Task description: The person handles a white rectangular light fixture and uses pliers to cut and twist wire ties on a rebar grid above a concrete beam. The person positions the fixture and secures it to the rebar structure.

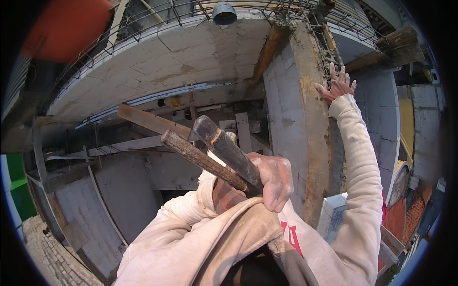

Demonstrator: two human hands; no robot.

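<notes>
My left hand (274, 178) is closed in front of my chest. In its grip are a rusty metal bar (202, 158) and a black handle (231, 152) with a thin orange band near its end. Both point up and to the left; their other ends are hidden by the hand and my sleeve. My right arm stretches far forward, and my right hand (339, 87) has its fingers spread. It rests at the upper part of a column with a wooden formwork board (307, 100) along it, beside rough concrete and rebar (329, 45).
A light block wall (162, 57) with a rebar cage (179, 12) along its top stands ahead. A grey pipe (224, 13) sticks up there. Below are planks (152, 121) and a deep drop between walls. A blurred orange shape (67, 31) fills the upper left.
</notes>
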